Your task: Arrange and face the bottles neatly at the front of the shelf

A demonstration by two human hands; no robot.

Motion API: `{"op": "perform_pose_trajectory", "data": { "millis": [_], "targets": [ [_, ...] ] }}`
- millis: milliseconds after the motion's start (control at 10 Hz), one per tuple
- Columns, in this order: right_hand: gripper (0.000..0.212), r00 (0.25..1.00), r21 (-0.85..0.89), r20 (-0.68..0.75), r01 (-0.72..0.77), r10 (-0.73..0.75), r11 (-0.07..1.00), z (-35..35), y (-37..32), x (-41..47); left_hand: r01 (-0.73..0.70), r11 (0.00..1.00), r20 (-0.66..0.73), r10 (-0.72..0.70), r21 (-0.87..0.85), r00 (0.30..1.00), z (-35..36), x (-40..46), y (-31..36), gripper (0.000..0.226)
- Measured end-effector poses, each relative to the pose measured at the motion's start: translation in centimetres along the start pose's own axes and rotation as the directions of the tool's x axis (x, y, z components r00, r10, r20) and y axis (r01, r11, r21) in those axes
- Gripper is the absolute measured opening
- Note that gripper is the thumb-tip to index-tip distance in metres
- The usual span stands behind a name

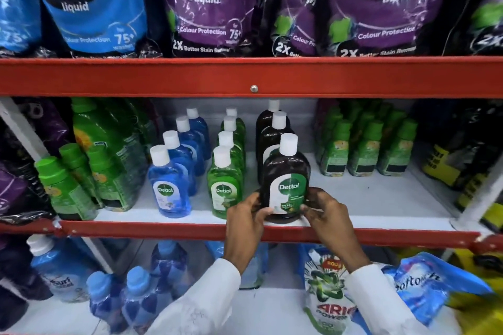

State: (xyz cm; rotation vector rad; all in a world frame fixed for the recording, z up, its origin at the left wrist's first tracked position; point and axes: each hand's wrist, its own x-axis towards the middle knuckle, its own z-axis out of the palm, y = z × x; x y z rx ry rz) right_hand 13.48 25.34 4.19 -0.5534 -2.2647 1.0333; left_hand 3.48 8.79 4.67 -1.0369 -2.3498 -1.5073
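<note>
A dark brown Dettol bottle (285,185) with a white cap stands upright at the front edge of the middle shelf (381,198), label facing me. My left hand (246,221) grips its lower left side and my right hand (325,215) grips its lower right. Two more brown bottles (272,133) line up behind it. To its left run a row of green Dettol bottles (224,185) and a row of blue Dettol bottles (168,187), their front labels facing me.
Green-capped bottles (364,149) stand further back on the right, with bare white shelf in front of them. More green bottles (68,187) crowd the left. A red shelf rail (163,230) runs along the front. Detergent pouches (206,8) fill the shelf above; bottles and pouches sit below.
</note>
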Motion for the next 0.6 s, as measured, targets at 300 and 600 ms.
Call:
{"op": "perform_pose_trajectory", "data": {
  "millis": [300, 600],
  "targets": [
    [0.03, 1.0, 0.116, 0.003, -0.029, 0.029, 0.993, -0.2, 0.2, -0.1, 0.042, 0.997, -0.018, -0.04, 0.072, 0.999, 0.4, 0.3, 0.0, 0.016],
    [0.038, 0.972, 0.294, -0.212, -0.034, 0.1, 0.955, -2.3, -0.1, -1.9, 0.053, 0.996, -0.069, -0.048, 0.068, 0.996, -0.2, -1.3, 0.6, 0.049]
  ]
}}
